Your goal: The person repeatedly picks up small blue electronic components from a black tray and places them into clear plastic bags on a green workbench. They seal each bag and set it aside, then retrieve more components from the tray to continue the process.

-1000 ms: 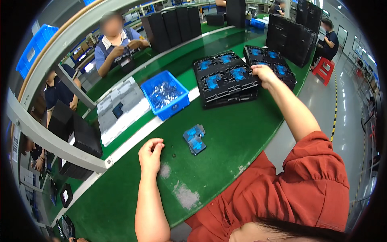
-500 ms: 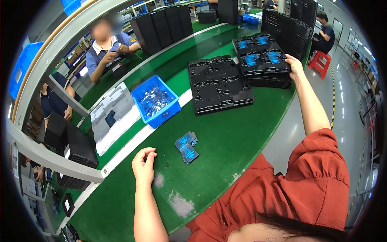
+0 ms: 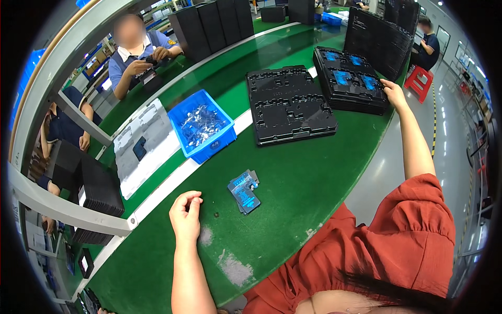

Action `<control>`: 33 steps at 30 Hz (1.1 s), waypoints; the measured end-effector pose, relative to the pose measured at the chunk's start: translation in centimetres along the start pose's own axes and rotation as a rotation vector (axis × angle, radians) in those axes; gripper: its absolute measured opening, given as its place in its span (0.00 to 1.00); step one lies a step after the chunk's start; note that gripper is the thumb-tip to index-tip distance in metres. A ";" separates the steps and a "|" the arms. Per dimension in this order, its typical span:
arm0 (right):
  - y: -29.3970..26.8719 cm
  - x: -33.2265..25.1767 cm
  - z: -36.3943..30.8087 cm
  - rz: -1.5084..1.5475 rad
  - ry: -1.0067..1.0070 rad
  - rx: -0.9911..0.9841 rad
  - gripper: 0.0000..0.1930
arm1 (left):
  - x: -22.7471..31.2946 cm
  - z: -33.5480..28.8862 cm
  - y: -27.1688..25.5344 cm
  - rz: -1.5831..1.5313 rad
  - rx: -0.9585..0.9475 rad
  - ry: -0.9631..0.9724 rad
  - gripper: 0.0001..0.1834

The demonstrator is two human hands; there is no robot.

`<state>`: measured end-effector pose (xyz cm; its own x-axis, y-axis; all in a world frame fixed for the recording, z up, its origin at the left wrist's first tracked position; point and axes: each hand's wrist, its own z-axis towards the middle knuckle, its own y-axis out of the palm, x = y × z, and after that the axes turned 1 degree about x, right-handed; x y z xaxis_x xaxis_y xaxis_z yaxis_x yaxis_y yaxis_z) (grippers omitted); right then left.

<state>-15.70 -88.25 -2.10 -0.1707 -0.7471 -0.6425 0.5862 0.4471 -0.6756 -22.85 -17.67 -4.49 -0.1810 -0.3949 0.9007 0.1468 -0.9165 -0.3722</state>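
My right hand [image 3: 396, 96] grips the near right corner of a black plastic tray [image 3: 351, 67] lying on top of a stack of similar trays at the back right. Several blue-labelled flat battery-like pieces [image 3: 341, 78] sit in its pockets. My left hand [image 3: 186, 212] lies on the green table with its fingers curled in, and I see nothing in them. To its right is a small pile of the same flat blue-and-black pieces [image 3: 244, 194], loosely overlapping. Left of the stack lies another black tray [image 3: 291, 104], with no blue pieces showing in its pockets.
A blue bin [image 3: 230, 137] of small clear and metallic parts stands beyond the left hand, beside a white foam sheet [image 3: 157, 157] with one dark piece. Tall black tray stacks [image 3: 376, 44] rise at the back. A grey metal frame [image 3: 68, 201] runs along the left. Across the table a co-worker handles something dark.
The blue-pieced tray has settled from a slightly raised, skewed position into line with the stack, my right hand still at its corner. My left hand stays in place. The view has shifted slightly.
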 end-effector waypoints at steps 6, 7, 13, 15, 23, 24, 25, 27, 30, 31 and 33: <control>1.4 -1.1 0.0 -0.369 0.084 0.081 0.23 | 0.3 0.0 0.3 0.009 -0.002 0.021 0.06; 1.5 -1.6 -0.1 -0.388 0.106 0.097 0.23 | 0.3 -0.1 0.3 0.006 -0.003 0.030 0.06; 3.4 -8.3 -2.7 -0.472 -0.220 0.419 0.21 | 1.0 -0.1 0.7 0.032 0.022 0.046 0.06; 5.6 -15.7 -4.8 -0.310 -0.555 0.298 0.21 | 0.8 0.0 0.8 0.028 0.033 0.071 0.06; 21.0 -45.5 -16.5 0.226 -1.467 -0.402 0.20 | 0.1 0.1 0.6 0.066 0.044 0.096 0.06; 23.3 -48.0 -17.3 0.192 -1.526 -0.462 0.18 | 0.0 0.2 0.5 0.062 0.035 0.098 0.07; 25.3 -50.0 -17.9 0.149 -1.581 -0.521 0.17 | -0.2 0.3 0.6 0.054 0.020 0.100 0.07; 28.9 -53.5 -18.9 -0.011 -1.578 -0.577 0.19 | 0.1 0.3 0.5 0.013 -0.006 0.053 0.07; 32.4 -56.9 -19.8 -0.158 -1.548 -0.636 0.18 | 0.3 0.2 0.5 0.056 -0.006 0.061 0.07; 33.0 -57.5 -20.0 -0.152 -1.544 -0.636 0.16 | 0.5 0.2 0.4 0.087 -0.013 0.071 0.07; 34.4 -58.4 -20.1 -0.184 -1.510 -0.707 0.21 | 0.6 0.2 0.5 0.105 -0.010 0.067 0.07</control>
<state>-1.43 -19.35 4.93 0.9163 -0.3934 0.0743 0.1274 0.1105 -0.9857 -22.69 -18.29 -4.12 -0.2294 -0.4921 0.8398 0.1589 -0.8701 -0.4665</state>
